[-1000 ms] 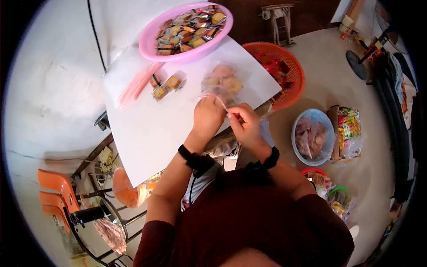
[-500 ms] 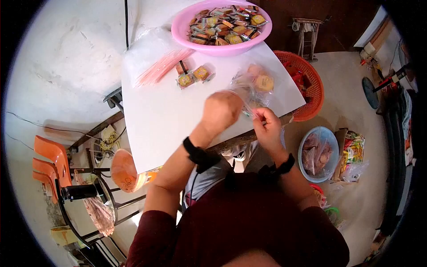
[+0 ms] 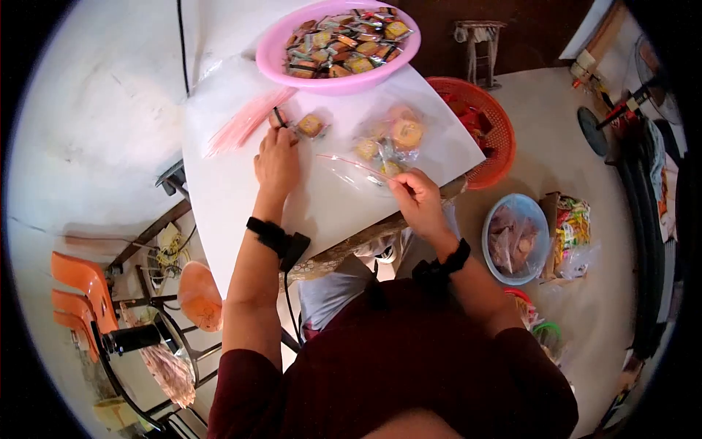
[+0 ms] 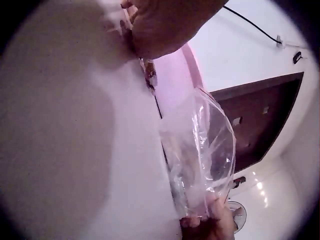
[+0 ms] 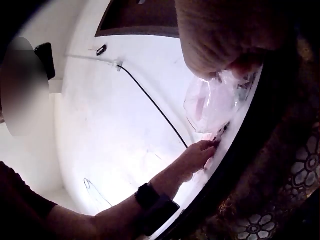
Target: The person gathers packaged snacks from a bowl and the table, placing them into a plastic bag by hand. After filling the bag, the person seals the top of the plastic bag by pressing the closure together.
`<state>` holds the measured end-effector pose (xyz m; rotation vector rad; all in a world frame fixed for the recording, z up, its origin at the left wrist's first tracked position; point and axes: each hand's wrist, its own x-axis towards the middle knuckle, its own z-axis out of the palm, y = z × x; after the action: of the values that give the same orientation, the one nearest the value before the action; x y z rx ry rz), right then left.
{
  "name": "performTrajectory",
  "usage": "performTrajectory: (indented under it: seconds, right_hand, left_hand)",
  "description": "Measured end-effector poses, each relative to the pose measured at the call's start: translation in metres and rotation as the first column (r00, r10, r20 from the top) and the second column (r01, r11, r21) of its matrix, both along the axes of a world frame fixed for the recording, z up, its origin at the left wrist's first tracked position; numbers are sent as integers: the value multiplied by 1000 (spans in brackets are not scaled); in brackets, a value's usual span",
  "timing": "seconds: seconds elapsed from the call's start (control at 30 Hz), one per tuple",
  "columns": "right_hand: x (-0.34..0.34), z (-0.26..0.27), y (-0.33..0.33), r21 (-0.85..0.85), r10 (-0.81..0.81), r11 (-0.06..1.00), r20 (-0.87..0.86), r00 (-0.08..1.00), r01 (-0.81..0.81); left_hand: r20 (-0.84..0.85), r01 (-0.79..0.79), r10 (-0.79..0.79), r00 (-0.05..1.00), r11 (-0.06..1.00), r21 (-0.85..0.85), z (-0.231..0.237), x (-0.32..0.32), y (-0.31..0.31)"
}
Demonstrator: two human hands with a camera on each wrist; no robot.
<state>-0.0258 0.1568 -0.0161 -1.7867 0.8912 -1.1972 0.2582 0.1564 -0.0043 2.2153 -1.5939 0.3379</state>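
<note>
My right hand [image 3: 418, 201] pinches the rim of a clear plastic bag [image 3: 358, 172] with a pink edge, its mouth spread toward the left. Several round yellow wrapped biscuits [image 3: 406, 133] lie in clear plastic just beyond that hand. My left hand [image 3: 278, 164] reaches down onto the white table with its fingertips at a small group of wrapped cakes. One wrapped cake [image 3: 311, 126] sits just right of the fingers, another [image 3: 277, 117] beyond them. In the left wrist view, a wrapped piece [image 4: 150, 72] shows below the left hand; whether the fingers grip one, I cannot tell.
A pink basin [image 3: 344, 82] full of wrapped cakes stands at the table's [image 3: 227, 197] back. Pink strips [image 3: 248, 121] lie at the left. Beyond the right edge are an orange basket [image 3: 504, 139], a blue basin [image 3: 486, 241] and a carton [image 3: 574, 227].
The left hand has let go of the bag and moved left to the small wrapped cakes. My right hand still holds the bag, whose mouth now spreads toward the left.
</note>
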Motion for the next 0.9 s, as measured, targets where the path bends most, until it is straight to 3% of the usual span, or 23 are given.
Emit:
performTrajectory:
  seconds: [0.17, 0.27, 0.4, 0.47, 0.57, 0.7, 0.83, 0.9]
  right_hand:
    - [-3, 3, 5, -5, -36, 999, 48, 998, 36]
    - [-1, 11, 11, 2, -39, 999, 86, 996, 39]
    - [1, 20, 16, 3, -35, 999, 115, 993, 35]
    - [2, 21, 17, -25, -21, 999, 114, 993, 24]
    - [3, 21, 16, -93, -8, 995, 109, 994, 18]
    - [-5, 23, 18, -148, -31, 988, 64, 997, 40]
    - [-10, 14, 18, -216, -58, 973, 87, 995, 75]
    - [-14, 12, 21, -125, -75, 989, 34, 997, 78]
  left_hand:
    - [-5, 43, -43, 999, 993, 113, 11, 1, 19]
    - [-262, 139, -112, 959, 986, 88, 30, -8, 47]
    - [-359, 396, -453, 816, 891, -222, 59, -47, 80]
    - [-357, 519, -532, 768, 843, -141, 73, -69, 85]
    - [-232, 613, -605, 762, 789, -44, 71, -95, 71]
    - [-131, 621, -622, 772, 782, -50, 46, -127, 38]
    - [61, 651, -654, 754, 731, -204, 21, -150, 7]
    - [114, 604, -594, 797, 777, -177, 20, -157, 3]
